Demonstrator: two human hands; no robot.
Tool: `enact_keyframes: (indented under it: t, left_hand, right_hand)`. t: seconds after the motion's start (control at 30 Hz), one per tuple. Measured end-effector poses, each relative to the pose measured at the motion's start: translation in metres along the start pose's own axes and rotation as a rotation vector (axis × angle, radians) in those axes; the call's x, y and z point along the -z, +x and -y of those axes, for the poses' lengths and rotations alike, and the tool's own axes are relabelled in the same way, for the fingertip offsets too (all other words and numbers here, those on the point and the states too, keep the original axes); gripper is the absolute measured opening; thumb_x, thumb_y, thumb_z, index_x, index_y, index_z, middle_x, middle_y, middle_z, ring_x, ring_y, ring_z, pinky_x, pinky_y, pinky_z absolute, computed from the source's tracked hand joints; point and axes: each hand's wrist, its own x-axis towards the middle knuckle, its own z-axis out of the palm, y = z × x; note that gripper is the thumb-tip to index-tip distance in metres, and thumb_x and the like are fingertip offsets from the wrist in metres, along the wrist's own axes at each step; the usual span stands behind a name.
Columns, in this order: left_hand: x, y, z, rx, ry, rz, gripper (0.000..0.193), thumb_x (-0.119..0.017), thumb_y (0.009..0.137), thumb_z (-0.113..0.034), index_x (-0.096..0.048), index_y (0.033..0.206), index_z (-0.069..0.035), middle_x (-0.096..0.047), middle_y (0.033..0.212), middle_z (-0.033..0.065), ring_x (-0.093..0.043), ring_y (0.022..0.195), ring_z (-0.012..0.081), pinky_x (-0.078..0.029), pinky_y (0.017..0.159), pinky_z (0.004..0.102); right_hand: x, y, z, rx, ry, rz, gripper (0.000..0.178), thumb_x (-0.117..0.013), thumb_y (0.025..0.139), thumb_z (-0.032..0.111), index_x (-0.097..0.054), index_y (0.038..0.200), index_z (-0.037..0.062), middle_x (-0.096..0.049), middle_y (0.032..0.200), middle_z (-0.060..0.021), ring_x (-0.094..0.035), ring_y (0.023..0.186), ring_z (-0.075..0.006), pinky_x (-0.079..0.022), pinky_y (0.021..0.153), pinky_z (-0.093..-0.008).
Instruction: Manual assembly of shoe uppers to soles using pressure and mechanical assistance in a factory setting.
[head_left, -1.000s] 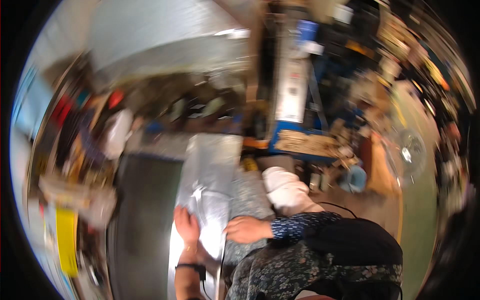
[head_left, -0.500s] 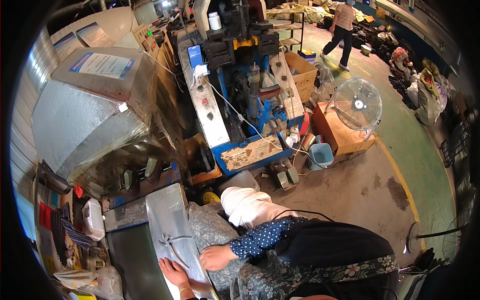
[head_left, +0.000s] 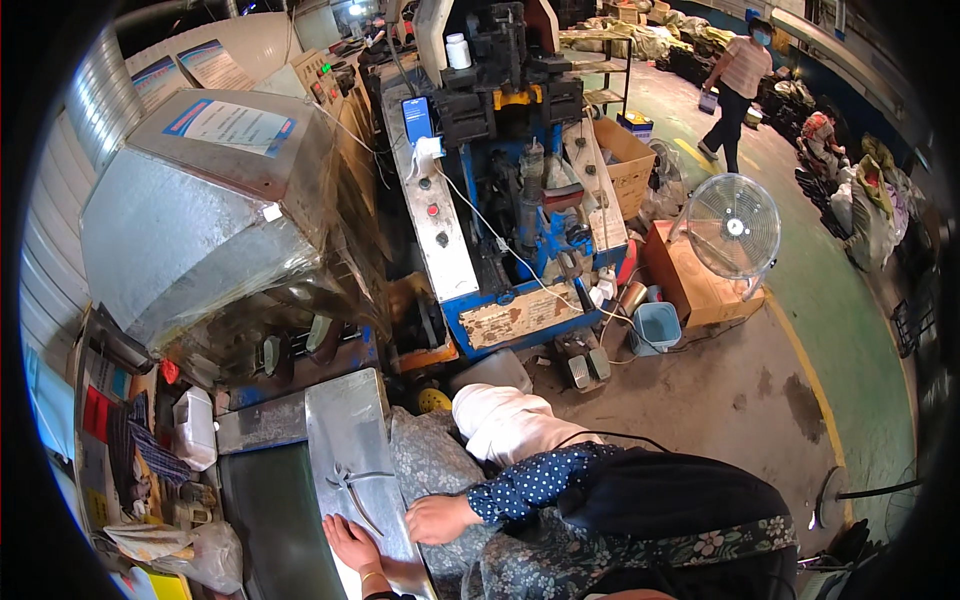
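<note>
Steel plate (head_left: 345, 440) beside blue machine (head_left: 500, 200)

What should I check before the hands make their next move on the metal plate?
1. Left hand flat on the metal plate: ok.
2. Right hand at the plate's right edge, holding nothing: ok.
3. Pliers-like tool lies on the plate, just above the left hand, untouched: ok.
4. Hands apart from each other: ok.
5. Tool's exact kind: cannot tell.
</note>
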Motion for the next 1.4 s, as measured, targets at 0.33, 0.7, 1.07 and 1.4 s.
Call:
enact_keyframes:
  t: [0.33, 0.7, 1.07, 1.4]
  left_hand:
    - [-0.004, 0.010, 0.005, 0.085, -0.135, -0.154, 0.036, -0.062, 0.082, -0.013, -0.067, 0.116, -0.004, -0.061, 0.130, 0.0197, -0.054, 0.126, 0.0380, -0.040, 0.111, 0.0470]
    - [0.009, 0.006, -0.005, 0.061, -0.136, -0.207, 0.034, -0.061, 0.088, -0.017, -0.065, 0.119, -0.003, -0.061, 0.132, 0.0173, -0.054, 0.128, 0.0337, -0.040, 0.112, 0.0429]
    - [-0.001, 0.002, 0.004, 0.029, -0.058, -0.091, 0.035, -0.052, 0.092, -0.017, -0.064, 0.120, 0.001, -0.059, 0.134, 0.0218, -0.050, 0.130, 0.0411, -0.037, 0.113, 0.0470]
    - [-0.007, 0.002, 0.000, -0.001, -0.025, -0.097, 0.035, -0.051, 0.093, -0.016, -0.063, 0.120, 0.003, -0.058, 0.135, 0.0216, -0.049, 0.131, 0.0408, -0.036, 0.113, 0.0465]
  right_hand:
    - [0.013, 0.019, -0.002, -0.021, -0.013, 0.042, 0.021, -0.063, 0.084, 0.016, -0.071, 0.101, 0.0061, -0.071, 0.098, -0.0077, -0.064, 0.096, -0.0264, -0.050, 0.083, -0.0400]
    - [0.013, 0.017, 0.015, -0.019, -0.072, 0.064, 0.016, -0.065, 0.085, 0.016, -0.074, 0.095, 0.0083, -0.074, 0.098, -0.0063, -0.067, 0.095, -0.0254, -0.052, 0.082, -0.0399]
    - [0.092, -0.024, -0.018, -0.260, -0.100, -0.227, 0.025, -0.066, 0.088, 0.019, -0.069, 0.110, 0.0062, -0.069, 0.110, -0.0118, -0.064, 0.103, -0.0305, -0.052, 0.088, -0.0434]
    - [0.333, -0.209, -0.047, -1.213, -0.921, -0.662, 0.062, -0.074, 0.078, 0.017, -0.050, 0.132, -0.0021, -0.051, 0.137, -0.0272, -0.055, 0.117, -0.0422, -0.046, 0.100, -0.0455]
